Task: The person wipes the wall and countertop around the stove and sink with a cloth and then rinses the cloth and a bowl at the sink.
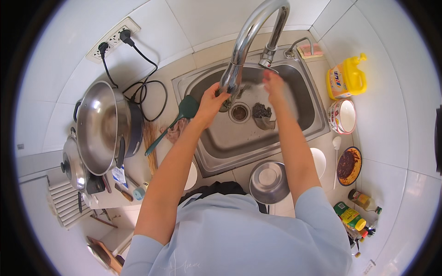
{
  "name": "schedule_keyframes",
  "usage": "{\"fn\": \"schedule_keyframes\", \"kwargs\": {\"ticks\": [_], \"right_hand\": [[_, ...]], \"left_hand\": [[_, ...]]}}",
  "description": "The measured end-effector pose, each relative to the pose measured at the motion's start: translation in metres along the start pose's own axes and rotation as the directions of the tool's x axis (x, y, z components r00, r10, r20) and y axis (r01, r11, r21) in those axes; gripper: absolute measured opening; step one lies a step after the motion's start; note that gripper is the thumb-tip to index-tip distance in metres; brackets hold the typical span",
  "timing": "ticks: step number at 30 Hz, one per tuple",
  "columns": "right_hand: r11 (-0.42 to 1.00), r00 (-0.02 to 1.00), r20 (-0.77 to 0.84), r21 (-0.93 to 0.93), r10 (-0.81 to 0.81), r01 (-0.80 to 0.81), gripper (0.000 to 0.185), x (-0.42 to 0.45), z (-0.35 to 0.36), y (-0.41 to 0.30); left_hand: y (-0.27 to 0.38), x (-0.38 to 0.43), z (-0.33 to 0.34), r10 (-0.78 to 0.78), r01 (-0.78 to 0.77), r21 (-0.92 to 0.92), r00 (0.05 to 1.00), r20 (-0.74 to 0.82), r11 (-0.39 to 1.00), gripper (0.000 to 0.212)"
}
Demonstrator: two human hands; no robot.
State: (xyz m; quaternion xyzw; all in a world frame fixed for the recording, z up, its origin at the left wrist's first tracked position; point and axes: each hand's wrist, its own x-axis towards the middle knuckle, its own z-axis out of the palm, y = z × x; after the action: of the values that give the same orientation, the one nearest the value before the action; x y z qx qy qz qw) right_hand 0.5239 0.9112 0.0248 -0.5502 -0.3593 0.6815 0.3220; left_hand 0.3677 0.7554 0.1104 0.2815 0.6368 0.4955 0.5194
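Note:
My left hand (211, 103) has its fingers around the lower end of the chrome kitchen faucet (238, 57). My right hand (274, 84), blurred, is just below the faucet's second chrome end, over the right half of the stainless steel sink (238, 138); whether its fingers touch the metal cannot be told. Between my arms lie the round drain (239, 112) and a dark steel wool scourer (261, 110) on a small holder or cup. A dark green spatula (188, 107) rests at the sink's left rim, beside my left wrist.
Left of the sink stand a large steel pot (100, 127), a lidded pan (74, 162) and plugged-in cables (145, 86). On the right are a yellow detergent jug (347, 77), a patterned bowl (347, 116) and several bottles (348, 214). A metal bowl (269, 181) sits at the front.

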Motion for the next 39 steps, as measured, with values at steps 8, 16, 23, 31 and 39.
{"fn": "schedule_keyframes", "kwargs": {"ticks": [8,16,23,31,39], "right_hand": [[0.993,0.917,0.392,-0.059,-0.070,0.101,0.055,-0.034,0.047,0.038],[0.781,0.691,0.692,0.308,0.207,-0.543,0.059,-0.081,0.060,0.072],[0.854,0.597,0.761,0.113,0.254,-0.507,0.036,-0.107,0.031,0.041],[0.962,0.555,0.789,-0.260,0.264,-0.089,0.038,-0.129,0.039,0.020],[0.124,0.579,0.780,-0.566,-0.239,0.815,0.042,-0.117,0.033,0.053]], "left_hand": [[0.008,0.002,-0.017,-0.012,0.020,-0.111,0.997,0.079,0.994,0.011],[-0.014,-0.008,-0.012,0.194,-0.192,0.285,0.981,0.019,0.939,0.015],[-0.028,-0.034,-0.029,0.648,-0.596,0.767,0.686,0.330,0.240,0.040],[-0.018,-0.024,-0.016,0.276,-0.671,0.734,0.690,0.669,-0.103,0.053],[-0.083,-0.009,-0.008,0.425,-0.571,0.719,0.809,0.407,0.398,0.025]]}}
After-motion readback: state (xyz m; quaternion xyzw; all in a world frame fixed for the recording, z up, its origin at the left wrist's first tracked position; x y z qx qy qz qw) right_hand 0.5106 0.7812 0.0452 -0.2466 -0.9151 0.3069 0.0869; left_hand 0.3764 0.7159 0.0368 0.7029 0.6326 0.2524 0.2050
